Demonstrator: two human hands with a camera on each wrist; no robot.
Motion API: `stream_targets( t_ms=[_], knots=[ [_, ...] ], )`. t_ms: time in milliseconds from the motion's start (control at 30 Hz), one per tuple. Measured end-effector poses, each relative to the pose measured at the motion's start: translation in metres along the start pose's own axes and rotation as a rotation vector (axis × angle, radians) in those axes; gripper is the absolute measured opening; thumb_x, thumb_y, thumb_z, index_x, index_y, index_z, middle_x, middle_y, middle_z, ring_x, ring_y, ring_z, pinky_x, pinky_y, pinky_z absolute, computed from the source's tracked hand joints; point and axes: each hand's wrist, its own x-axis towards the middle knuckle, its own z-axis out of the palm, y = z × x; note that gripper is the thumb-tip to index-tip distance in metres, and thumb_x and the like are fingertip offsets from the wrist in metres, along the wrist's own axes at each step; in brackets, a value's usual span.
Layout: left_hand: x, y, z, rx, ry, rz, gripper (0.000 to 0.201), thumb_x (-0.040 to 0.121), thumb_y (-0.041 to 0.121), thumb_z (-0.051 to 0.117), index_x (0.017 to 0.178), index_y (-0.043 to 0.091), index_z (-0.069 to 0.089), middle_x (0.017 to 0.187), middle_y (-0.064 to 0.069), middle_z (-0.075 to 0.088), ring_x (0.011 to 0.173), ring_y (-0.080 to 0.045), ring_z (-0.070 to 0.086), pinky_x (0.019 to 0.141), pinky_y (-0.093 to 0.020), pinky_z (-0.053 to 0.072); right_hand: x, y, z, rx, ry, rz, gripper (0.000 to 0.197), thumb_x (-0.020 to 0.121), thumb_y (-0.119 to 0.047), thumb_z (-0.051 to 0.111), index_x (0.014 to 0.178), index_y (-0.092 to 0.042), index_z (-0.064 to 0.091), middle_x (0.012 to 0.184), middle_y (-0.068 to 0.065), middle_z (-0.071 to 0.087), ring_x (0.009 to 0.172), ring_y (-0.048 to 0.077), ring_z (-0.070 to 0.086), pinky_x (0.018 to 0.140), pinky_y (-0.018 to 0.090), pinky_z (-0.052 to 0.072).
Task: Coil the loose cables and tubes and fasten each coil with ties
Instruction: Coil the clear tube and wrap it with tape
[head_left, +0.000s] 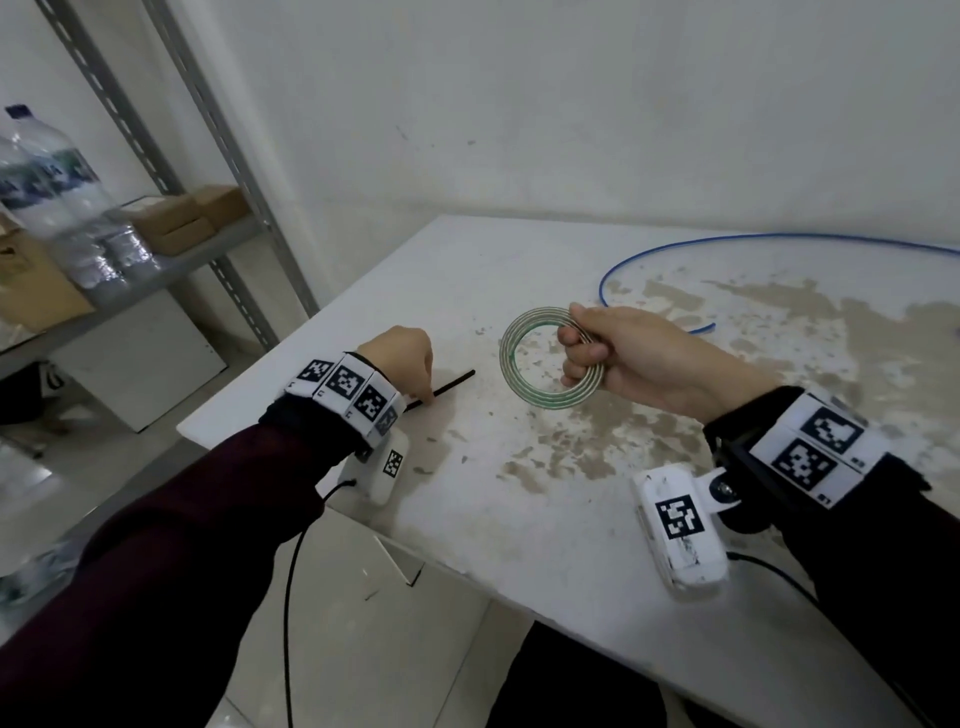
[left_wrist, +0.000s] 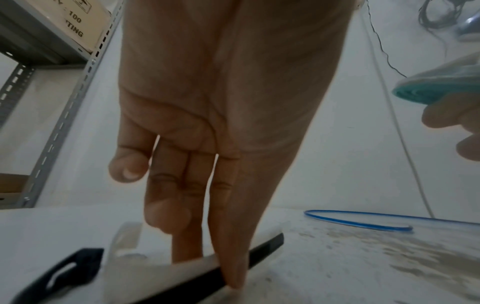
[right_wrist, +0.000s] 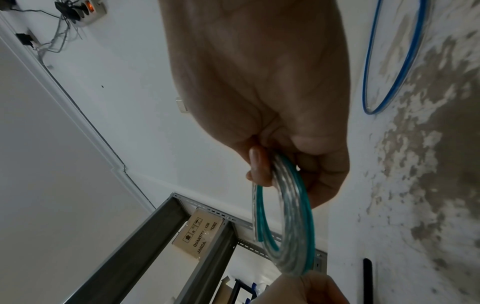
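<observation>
A coil of clear tube with a green stripe (head_left: 506, 364) is held above the white table (head_left: 519, 519). My right hand (head_left: 576, 353) grips its right side, fingers curled through the ring. In the right wrist view the coil (right_wrist: 296, 226) hangs below my right hand (right_wrist: 272, 164). A black tie strap (head_left: 452, 383) lies flat on the table near the left edge. My left hand (head_left: 415, 384) reaches down to it, and in the left wrist view a straight fingertip (left_wrist: 233, 277) presses on the strap (left_wrist: 259, 253). The coil (left_wrist: 428, 90) shows at the right there.
A loose blue tube (head_left: 675, 249) curves over the back right of the stained table, also seen as the blue tube (left_wrist: 389, 215) and the blue tube (right_wrist: 371, 112). A metal shelf rack (head_left: 234, 156) with water bottles (head_left: 62, 197) and cardboard boxes (head_left: 192, 218) stands left of the table.
</observation>
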Motion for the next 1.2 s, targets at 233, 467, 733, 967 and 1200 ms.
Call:
stream_targets(
  t_ms=[233, 467, 733, 967, 1200],
  knots=[
    [0.003, -0.001, 0.0, -0.096, 0.027, -0.016, 0.012, 0.076, 0.006, 0.076, 0.075, 0.008, 0.064, 0.06, -0.002, 0.061, 0.055, -0.013, 0.056, 0.047, -0.02, 0.043, -0.001, 0.003, -0.002, -0.024, -0.006, 0.023, 0.037, 0.104, -0.025, 0.03, 0.074, -0.01, 0.046, 0.046, -0.005, 0.029, 0.053, 0.015, 0.039, 0.067, 0.026, 0.044],
    [0.005, -0.006, -0.003, -0.289, 0.033, -0.058, 0.01, 0.073, 0.005, 0.079, 0.072, 0.002, 0.07, 0.06, -0.007, 0.065, 0.05, -0.015, 0.059, 0.065, -0.027, 0.056, 0.0, 0.009, -0.001, -0.017, -0.01, 0.045, 0.038, 0.104, -0.025, 0.03, 0.074, -0.01, 0.046, 0.045, -0.006, 0.03, 0.054, 0.016, 0.037, 0.07, 0.029, 0.042],
    [0.001, -0.005, -0.016, -0.423, 0.221, 0.001, 0.005, 0.084, 0.008, 0.067, 0.082, 0.004, 0.067, 0.067, -0.007, 0.07, 0.051, -0.016, 0.064, 0.051, -0.025, 0.053, 0.001, 0.006, 0.002, 0.002, -0.032, 0.026, 0.038, 0.104, -0.025, 0.03, 0.073, -0.01, 0.046, 0.045, -0.006, 0.03, 0.053, 0.015, 0.038, 0.068, 0.027, 0.043],
    [-0.001, 0.037, -0.044, -0.73, 0.344, 0.199, 0.016, 0.089, 0.01, 0.056, 0.085, 0.002, 0.07, 0.082, -0.009, 0.074, 0.071, -0.014, 0.073, 0.059, -0.025, 0.057, -0.017, -0.036, -0.023, 0.024, -0.063, -0.132, 0.036, 0.102, -0.027, 0.031, 0.074, -0.011, 0.045, 0.048, -0.006, 0.029, 0.054, 0.014, 0.04, 0.065, 0.023, 0.047],
    [-0.007, 0.124, -0.067, -1.135, 0.384, 0.461, 0.017, 0.082, 0.002, 0.069, 0.092, 0.008, 0.057, 0.061, 0.005, 0.071, 0.056, -0.006, 0.062, 0.061, -0.019, 0.049, -0.059, -0.075, -0.08, -0.297, -0.148, -0.301, 0.033, 0.099, -0.034, 0.037, 0.074, -0.015, 0.049, 0.058, -0.005, 0.03, 0.061, 0.013, 0.037, 0.079, 0.027, 0.044]
  ],
)
